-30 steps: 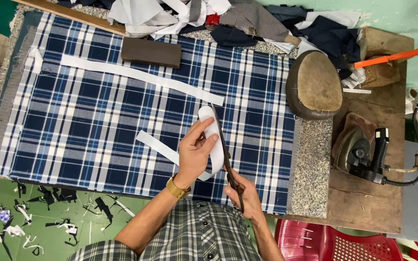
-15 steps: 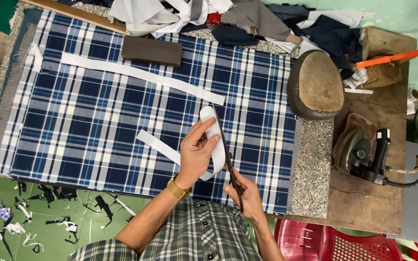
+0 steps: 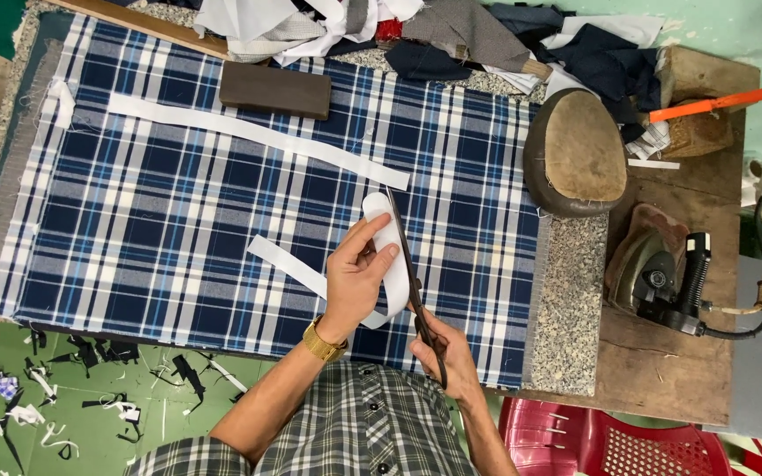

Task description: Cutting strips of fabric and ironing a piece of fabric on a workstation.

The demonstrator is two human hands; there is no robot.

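Note:
My left hand, with a gold watch on the wrist, holds a curved white fabric strip above the blue plaid cloth. My right hand grips dark scissors by the handles. Their long blades run up along the strip's right edge, tips near its top. One tail of the strip lies on the cloth to the left of my hand.
A long white strip and a dark rectangular block lie on the cloth. An oval padded form and an iron sit to the right. Fabric scraps pile at the back, cuttings litter the green floor, a red stool stands below.
The scissors have edged slightly further up along the white strip; both hands otherwise stay in place.

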